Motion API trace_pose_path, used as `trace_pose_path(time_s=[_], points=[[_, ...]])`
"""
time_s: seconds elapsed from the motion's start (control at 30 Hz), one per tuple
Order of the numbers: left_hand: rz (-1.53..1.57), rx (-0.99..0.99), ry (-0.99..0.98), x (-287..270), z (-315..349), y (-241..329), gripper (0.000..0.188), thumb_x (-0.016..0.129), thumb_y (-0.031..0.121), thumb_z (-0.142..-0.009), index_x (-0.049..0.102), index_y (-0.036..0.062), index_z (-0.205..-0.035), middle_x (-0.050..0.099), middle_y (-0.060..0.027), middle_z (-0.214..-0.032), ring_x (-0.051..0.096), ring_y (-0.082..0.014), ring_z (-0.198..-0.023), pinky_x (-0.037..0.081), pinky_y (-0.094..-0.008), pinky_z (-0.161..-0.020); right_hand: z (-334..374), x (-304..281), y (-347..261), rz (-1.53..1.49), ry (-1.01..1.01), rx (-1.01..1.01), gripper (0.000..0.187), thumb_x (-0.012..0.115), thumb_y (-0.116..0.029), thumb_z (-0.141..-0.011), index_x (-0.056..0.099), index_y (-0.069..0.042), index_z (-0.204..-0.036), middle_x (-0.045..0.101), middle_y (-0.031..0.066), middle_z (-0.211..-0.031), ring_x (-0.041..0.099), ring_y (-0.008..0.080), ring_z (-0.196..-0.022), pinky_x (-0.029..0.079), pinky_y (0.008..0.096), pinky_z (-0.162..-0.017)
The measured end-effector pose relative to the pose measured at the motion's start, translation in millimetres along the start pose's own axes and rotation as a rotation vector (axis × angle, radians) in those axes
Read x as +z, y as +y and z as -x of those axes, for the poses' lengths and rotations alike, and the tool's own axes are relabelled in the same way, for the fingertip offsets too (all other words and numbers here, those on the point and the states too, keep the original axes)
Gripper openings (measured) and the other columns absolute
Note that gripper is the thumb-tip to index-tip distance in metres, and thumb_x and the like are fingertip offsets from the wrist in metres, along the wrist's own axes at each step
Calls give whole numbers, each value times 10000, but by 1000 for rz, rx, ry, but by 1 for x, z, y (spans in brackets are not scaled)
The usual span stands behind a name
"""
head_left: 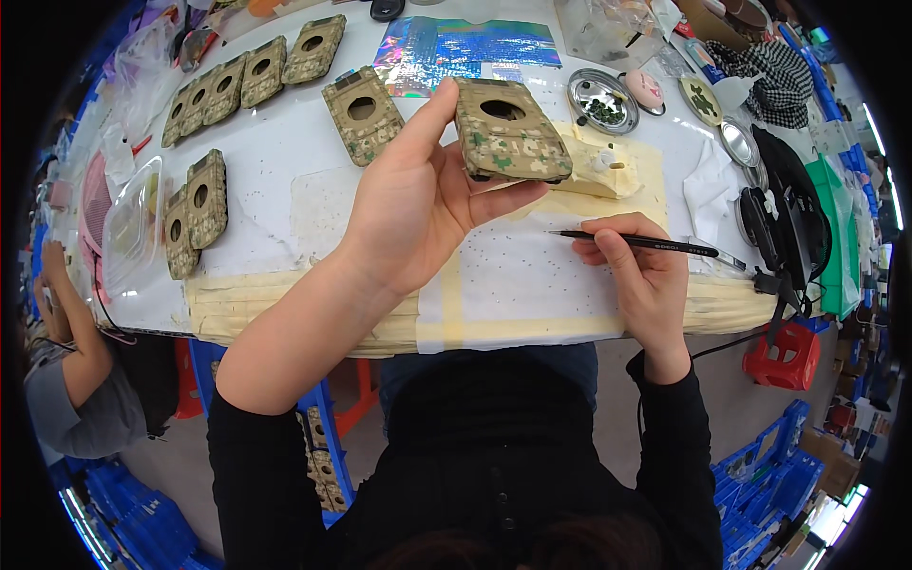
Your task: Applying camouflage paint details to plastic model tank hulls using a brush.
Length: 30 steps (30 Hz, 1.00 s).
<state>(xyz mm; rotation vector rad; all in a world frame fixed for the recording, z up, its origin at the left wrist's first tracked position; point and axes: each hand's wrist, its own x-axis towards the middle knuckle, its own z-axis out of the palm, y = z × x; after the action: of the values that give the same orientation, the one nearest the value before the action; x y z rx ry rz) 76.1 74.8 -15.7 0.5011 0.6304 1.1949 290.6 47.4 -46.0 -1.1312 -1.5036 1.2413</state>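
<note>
Black, with small pale writing on its handle, one brush (689, 248) is pinched in the right hand (654, 293), fingers curled, tip pointing left. The left hand (404, 209) is half open, palm turned up, gripping one blotchy green-and-brown shell (508, 142) above the white table (266, 180). Eight more shells (373, 141) sit there: five, two and one.

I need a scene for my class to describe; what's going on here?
A person's left hand holds a camouflage shell, while the right hand holds a thin black brush, its tip apart from the shell. Similar shells lie on the table to the left. Beyond, a round dish holds small green pieces.
</note>
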Motion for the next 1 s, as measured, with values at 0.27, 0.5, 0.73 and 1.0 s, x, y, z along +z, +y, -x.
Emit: trace_pose_path(time_s=[0.27, 0.5, 0.73, 1.0], points=[[-1, -4, 3, 0, 0, 0, 525, 262, 382, -985, 427, -58, -1219, 565, -212, -1120, 569, -320, -1068, 544, -347, -860, -1, -1, -1, 17, -19, -17, 145, 555, -85, -905, 609, 46, -935, 640, 74, -853, 629, 123, -780, 502, 226, -706], [-13, -2, 9, 1, 0, 0, 519, 259, 378, -986, 428, -55, -1218, 565, -214, -1118, 569, -321, -1068, 547, -347, -856, 0, -5, 0, -42, -1, -16, 153, 553, -97, -907, 599, 46, -936, 643, 83, -869, 637, 135, -783, 511, 236, -702], [-19, -18, 1, 0, 0, -1, 516, 267, 381, -984, 411, -45, -1236, 567, -209, -1120, 582, -322, -1048, 555, -346, -834, -4, -13, -21, -53, 32, -123, 168, 540, -111, -915, 594, 46, -939, 642, 110, -873, 648, 160, -773, 520, 243, -666], [-30, -82, -1, 5, 2, 0, 516, 277, 408, -978, 430, -16, -1228, 595, -173, -1080, 631, -257, -959, 584, -305, -744, -30, -3, -71, 1, -108, -456, 246, 474, -168, -946, 560, 62, -946, 597, 150, -911, 666, 252, -794, 547, 278, -644]])
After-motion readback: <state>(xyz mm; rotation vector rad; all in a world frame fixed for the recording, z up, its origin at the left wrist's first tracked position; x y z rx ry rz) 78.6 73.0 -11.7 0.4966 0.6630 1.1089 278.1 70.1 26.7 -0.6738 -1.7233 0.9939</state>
